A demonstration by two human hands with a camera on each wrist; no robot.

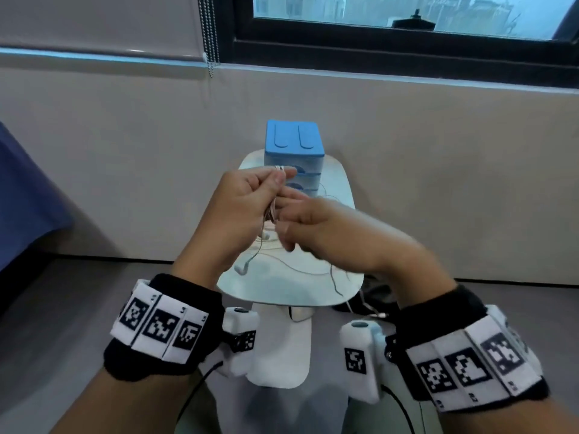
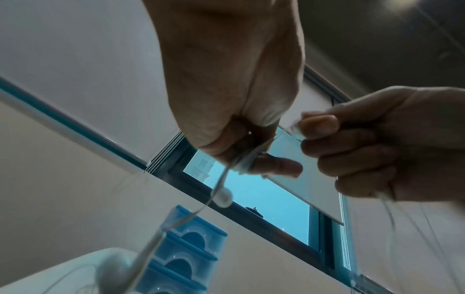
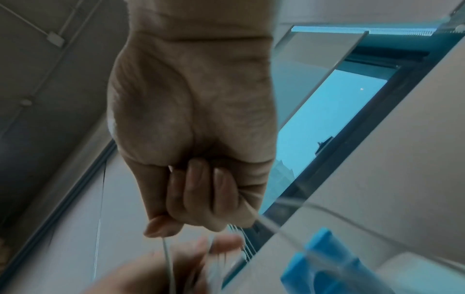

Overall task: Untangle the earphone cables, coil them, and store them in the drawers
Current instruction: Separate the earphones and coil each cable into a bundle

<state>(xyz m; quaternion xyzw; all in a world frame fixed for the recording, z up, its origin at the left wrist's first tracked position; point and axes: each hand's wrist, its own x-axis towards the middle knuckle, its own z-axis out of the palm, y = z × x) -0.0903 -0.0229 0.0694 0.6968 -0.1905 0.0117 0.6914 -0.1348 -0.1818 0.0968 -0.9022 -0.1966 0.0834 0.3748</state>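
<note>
Fingers (image 1: 266, 180) of the left hand (image 1: 241, 208) are pinching a bundle of earphone cable (image 1: 273, 211) above the small table (image 1: 338, 183), while the right hand (image 1: 316, 227) is curling round a loose strand. Risk, I judge: dangling earbuds (image 1: 241, 269) snagging, loosening the loops. The blue drawers (image 1: 294, 151) are standing behind, closed. No writing is legible; only coded wristband markers (image 1: 161, 327).
</note>
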